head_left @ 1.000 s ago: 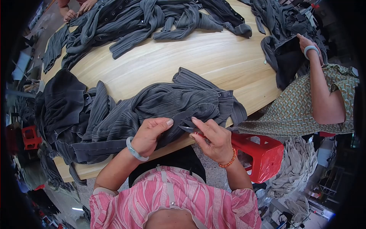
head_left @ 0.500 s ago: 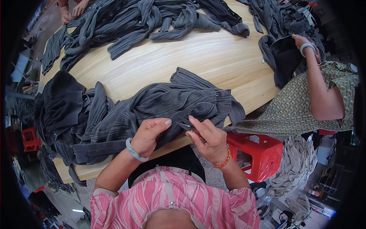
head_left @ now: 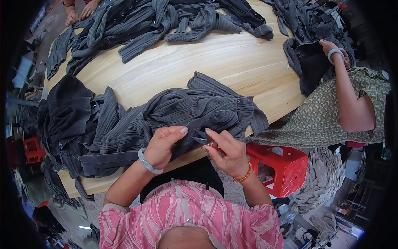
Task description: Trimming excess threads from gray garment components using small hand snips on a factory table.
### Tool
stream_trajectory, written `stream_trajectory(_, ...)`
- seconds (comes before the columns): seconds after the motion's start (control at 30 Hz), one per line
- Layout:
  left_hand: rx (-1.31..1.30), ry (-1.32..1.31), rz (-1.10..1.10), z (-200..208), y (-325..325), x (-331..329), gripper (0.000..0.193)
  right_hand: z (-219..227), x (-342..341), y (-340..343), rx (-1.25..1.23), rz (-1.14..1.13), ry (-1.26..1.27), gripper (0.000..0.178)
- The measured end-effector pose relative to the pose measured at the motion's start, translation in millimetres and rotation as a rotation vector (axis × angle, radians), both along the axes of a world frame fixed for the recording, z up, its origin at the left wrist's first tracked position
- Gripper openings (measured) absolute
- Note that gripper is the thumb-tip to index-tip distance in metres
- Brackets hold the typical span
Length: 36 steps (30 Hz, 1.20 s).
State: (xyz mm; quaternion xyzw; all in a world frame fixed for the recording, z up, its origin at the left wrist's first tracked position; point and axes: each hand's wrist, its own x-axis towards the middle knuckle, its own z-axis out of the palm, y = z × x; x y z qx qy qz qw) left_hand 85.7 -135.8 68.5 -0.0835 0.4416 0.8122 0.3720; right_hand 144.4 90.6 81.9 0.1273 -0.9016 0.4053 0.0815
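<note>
A dark grey ribbed garment (head_left: 166, 110) lies bunched along the near side of the wooden table. My left hand (head_left: 159, 145) pinches its smooth edge band between thumb and fingers, near the table's front edge. In my right hand (head_left: 228, 151) is a pair of small thread snips (head_left: 202, 137) with red on the grip. Their dark blades stand apart, pointing left, close to the band and beside my left thumb. A metal snap or eyelet shows on the garment's right end. The fingers of my left hand under the cloth are partly hidden.
More dark garments (head_left: 161, 18) cover the far side of the table (head_left: 166, 62). At the right, a co-worker's hand (head_left: 331, 50) holds dark cloth; another person's hands (head_left: 81, 12) rest at the far left. A red stool (head_left: 286, 170) and pale cloth (head_left: 319, 178) are right of me.
The snips' blades have spread apart and drawn slightly away from the cloth band. My left hand keeps its pinch almost in place.
</note>
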Motion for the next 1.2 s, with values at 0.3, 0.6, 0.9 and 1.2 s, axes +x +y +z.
stream_trajectory(0.3, 0.021, 0.033, -0.001, -5, 1, 1, 0.028, 10, 1, -2, 0.063, 0.065, -0.007, 0.041)
stream_trajectory(0.6, 0.067, -0.023, 0.015, -5, 1, 0, 0.027, 14, 1, 0, 0.027, 0.112, 0.028, 0.047)
stream_trajectory(0.9, 0.094, -0.032, 0.021, -4, 4, 0, 0.028, 7, -1, -3, 0.080, 0.121, 0.027, 0.042)
stream_trajectory(1.2, 0.131, -0.080, 0.015, -5, 2, -4, 0.028, 6, 4, 2, -0.023, 0.204, -0.031, 0.043)
